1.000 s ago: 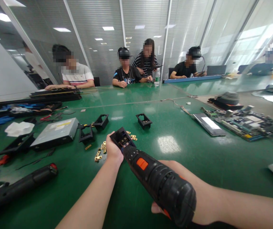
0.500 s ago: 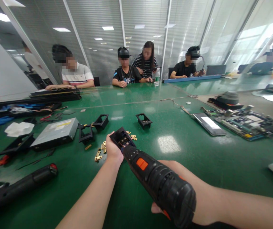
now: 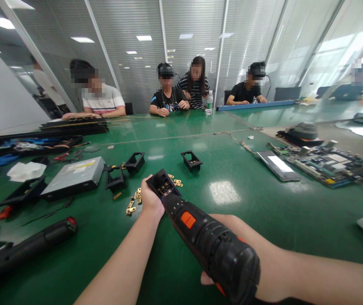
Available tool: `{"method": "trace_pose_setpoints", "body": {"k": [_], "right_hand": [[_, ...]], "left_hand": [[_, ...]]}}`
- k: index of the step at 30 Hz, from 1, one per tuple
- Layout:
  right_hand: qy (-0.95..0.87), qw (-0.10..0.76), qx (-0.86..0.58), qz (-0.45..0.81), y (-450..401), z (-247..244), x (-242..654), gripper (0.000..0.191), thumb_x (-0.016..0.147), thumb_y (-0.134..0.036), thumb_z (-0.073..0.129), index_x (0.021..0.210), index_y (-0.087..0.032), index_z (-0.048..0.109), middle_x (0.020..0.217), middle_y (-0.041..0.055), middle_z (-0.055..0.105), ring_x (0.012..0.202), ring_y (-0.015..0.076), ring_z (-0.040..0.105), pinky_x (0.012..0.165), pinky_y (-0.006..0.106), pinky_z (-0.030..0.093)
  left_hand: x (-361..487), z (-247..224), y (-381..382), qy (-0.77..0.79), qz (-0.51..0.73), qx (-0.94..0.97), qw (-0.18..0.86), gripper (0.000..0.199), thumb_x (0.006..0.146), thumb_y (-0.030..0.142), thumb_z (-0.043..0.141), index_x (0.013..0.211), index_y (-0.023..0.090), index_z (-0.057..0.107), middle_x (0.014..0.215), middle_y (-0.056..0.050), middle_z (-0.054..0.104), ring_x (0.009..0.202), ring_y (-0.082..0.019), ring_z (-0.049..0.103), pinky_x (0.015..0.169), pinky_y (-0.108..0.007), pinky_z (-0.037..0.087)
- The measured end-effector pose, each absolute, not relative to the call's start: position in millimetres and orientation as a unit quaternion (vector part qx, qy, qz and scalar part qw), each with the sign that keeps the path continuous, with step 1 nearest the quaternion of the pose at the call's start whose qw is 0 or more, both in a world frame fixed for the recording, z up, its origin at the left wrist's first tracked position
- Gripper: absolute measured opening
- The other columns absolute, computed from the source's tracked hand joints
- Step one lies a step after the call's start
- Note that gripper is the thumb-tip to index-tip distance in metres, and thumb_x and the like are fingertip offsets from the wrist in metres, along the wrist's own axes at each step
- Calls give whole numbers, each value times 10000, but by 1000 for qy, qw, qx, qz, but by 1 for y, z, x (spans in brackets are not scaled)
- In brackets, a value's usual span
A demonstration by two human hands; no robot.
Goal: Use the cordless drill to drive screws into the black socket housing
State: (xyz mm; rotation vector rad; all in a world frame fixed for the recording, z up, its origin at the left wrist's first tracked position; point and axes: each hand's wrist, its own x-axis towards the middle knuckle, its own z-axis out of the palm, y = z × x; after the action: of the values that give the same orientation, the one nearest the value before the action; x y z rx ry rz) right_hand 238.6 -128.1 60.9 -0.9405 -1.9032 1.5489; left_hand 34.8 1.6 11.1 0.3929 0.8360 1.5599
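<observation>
Nothing has shifted since a moment ago: left hand (image 3: 150, 199) stays curled around the black housing (image 3: 161, 184) mid-surface, brass clips (image 3: 133, 202) beside it; right hand (image 3: 248, 250) grips the electric screwdriver (image 3: 211, 249), tip in the housing.

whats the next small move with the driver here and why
Probably keep the electric screwdriver in the right hand pressed straight into the black housing that the left hand grips: its tip already sits inside, beside brass contacts, so tilting might slip it.
</observation>
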Motion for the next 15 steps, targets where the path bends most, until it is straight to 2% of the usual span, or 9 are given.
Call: {"method": "trace_pose_setpoints", "body": {"k": [8,12,15], "right_hand": [[-703,257,-334,573,-129,58,240,561,706,-216,782,1215,-151,555,823,9,616,732,193,599,649,307,522],[-703,246,-348,569,-129,60,239,414,709,-206,790,1075,-156,602,801,3,612,721,185,593,622,283,507],[-700,240,-348,576,-129,60,240,456,705,-216,803,1112,-161,606,795,0,620,731,199,620,635,293,523]], "left_hand": [[34,11,1,351,677,170,624,372,821,379,405,724,132,666,601,-93,639,554,-247,646,519,-349,517],[35,12,1,353,679,170,621,391,830,374,388,700,124,659,611,-107,642,547,-254,644,520,-364,523],[35,12,1,359,675,178,620,422,842,376,361,687,119,658,611,-114,646,543,-254,645,512,-364,525]]}}
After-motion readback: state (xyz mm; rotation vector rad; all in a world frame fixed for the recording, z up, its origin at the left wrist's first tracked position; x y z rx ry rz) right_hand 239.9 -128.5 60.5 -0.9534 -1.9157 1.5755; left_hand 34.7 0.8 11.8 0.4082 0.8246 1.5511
